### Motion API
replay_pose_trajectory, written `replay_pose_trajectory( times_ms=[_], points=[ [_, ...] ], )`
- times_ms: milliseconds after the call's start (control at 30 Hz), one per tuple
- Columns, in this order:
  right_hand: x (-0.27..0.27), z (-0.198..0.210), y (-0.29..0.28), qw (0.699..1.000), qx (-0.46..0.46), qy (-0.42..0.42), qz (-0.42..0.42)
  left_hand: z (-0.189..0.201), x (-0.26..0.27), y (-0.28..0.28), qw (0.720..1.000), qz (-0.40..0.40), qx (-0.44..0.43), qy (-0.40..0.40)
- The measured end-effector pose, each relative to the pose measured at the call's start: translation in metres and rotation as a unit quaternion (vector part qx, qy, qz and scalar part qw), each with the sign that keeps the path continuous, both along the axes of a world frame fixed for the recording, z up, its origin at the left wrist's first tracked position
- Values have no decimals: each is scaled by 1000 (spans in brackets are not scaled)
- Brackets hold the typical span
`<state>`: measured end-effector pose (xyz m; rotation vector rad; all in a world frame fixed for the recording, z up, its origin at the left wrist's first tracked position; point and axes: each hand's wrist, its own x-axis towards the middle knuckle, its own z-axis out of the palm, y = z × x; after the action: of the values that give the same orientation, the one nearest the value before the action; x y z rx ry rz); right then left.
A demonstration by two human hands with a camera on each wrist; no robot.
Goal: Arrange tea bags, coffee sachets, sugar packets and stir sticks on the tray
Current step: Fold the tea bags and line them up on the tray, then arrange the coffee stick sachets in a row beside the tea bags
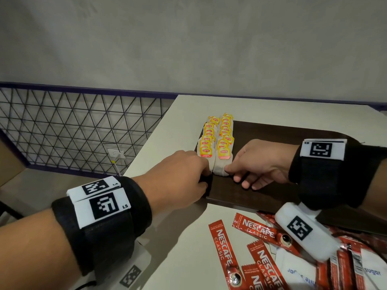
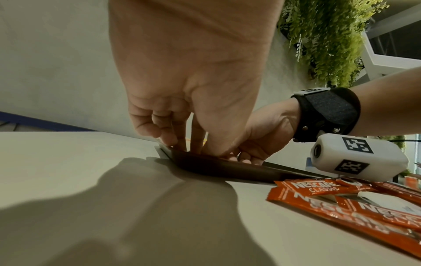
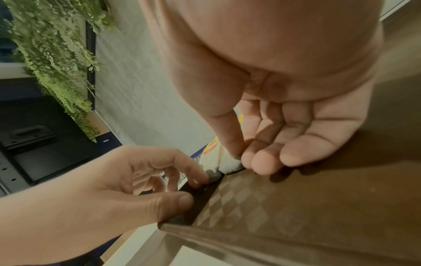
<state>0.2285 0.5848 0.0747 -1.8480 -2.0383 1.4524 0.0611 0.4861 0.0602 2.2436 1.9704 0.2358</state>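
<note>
left hand point(image 1: 178, 176): thumb and curled fingers pinch the near-left rim of the dark brown rectangular tray point(image 1: 270, 191) | right hand point(image 1: 259, 164): fingertips pinch the nearest white paper tea bag point(image 1: 219, 170) | yellow-tagged tea bags point(image 1: 217, 139): two rows along the tray's left edge | red Nescafé coffee sachets point(image 1: 257, 248): desk's near edge, head view only | right wrist view: checkered tray floor point(image 3: 262, 207)

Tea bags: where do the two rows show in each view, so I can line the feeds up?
Head: tea bags in two rows along the tray's left edge, centre frame.
Left wrist: almost hidden behind the left hand; only a yellow sliver between its fingers.
Right wrist: white bag and yellow tag mid-frame, under the right hand's fingers.
Shared landmark: the tray's near-left corner, which the left hand touches.
</note>
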Motion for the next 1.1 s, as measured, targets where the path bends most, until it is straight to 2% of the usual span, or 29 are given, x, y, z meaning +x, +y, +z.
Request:
replay_pose_trajectory(
  times_ms=[267,467,567,667,800,900,1000,1100],
  points=[
    [0,1,4,1000,-1,-4,-2,-1,-1,3,1000,11,-8,-9],
    [-1,5,3,1000,8,-21,7,9,6,3,999,21,-19,20],
    [15,19,-6,999,33,-12,19,19,10,-6,999,27,-16,29],
    [43,40,-30,993,101,-17,56,34,15,-24,999,31,-14,18],
    [79,50,-74,963,181,-112,167,45,28,-65,1000,8,-23,6],
    [90,49,-105,919,244,-177,255,41,37,-106,999,-13,-23,34],
    [91,55,-141,895,275,-176,305,24,40,-149,998,-31,-8,46],
    [98,52,-180,880,306,-171,322,4,42,-182,998,-50,-22,-10]
  ],
)
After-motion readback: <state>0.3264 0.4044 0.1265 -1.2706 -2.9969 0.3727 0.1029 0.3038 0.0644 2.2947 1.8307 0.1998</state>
